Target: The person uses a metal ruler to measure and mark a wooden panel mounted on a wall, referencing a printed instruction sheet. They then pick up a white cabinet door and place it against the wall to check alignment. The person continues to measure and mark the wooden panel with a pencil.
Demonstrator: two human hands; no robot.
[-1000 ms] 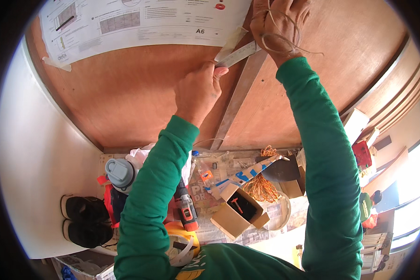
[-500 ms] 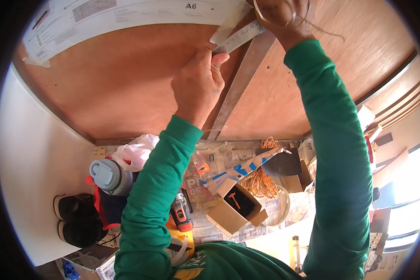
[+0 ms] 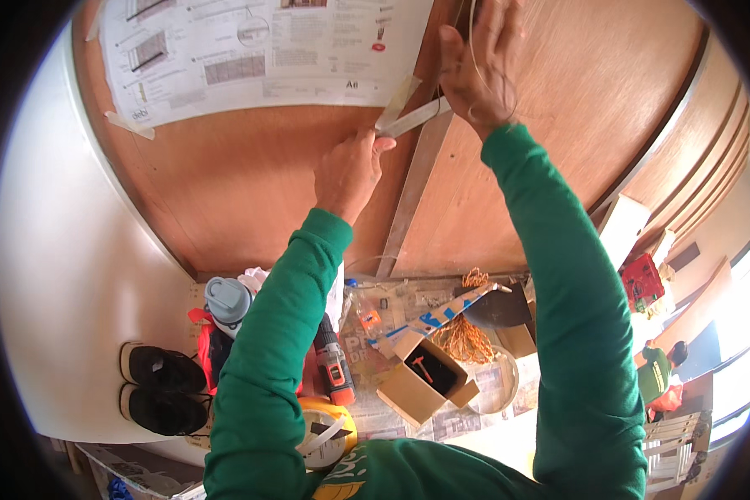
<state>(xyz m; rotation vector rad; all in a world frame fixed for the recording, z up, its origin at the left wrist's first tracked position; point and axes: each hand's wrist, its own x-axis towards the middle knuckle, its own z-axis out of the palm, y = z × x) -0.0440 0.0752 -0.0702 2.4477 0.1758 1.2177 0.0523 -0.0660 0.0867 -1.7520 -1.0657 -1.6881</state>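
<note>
My left hand (image 3: 347, 175) is closed, thumb up, around the lower end of a flat pale strip (image 3: 417, 117). The strip slants up to the right across a dark wooden batten (image 3: 410, 196) on a reddish-brown wood panel (image 3: 250, 183). At the strip's upper end, my right hand (image 3: 485, 79) reaches up with fingers stretched and apart, near or against the panel. A thin pale cord (image 3: 473, 42) runs over that hand and loops near the wrist. To the left, a printed instruction sheet (image 3: 267, 79) is stuck up with masking tape (image 3: 398, 102).
Below lie a cordless drill (image 3: 333, 367), a cardboard box (image 3: 412, 392) holding a small red-handled tool, orange cord (image 3: 465, 340) and a blue-and-white strip (image 3: 437, 317). A bottle (image 3: 227, 298) and black shoes (image 3: 162, 390) are left. Another person (image 3: 657, 373) is far right.
My right hand has opened out, its fingers now stretched upward. The left still grips the strip's lower end. The view has shifted, showing more of the sheet and a person at right.
</note>
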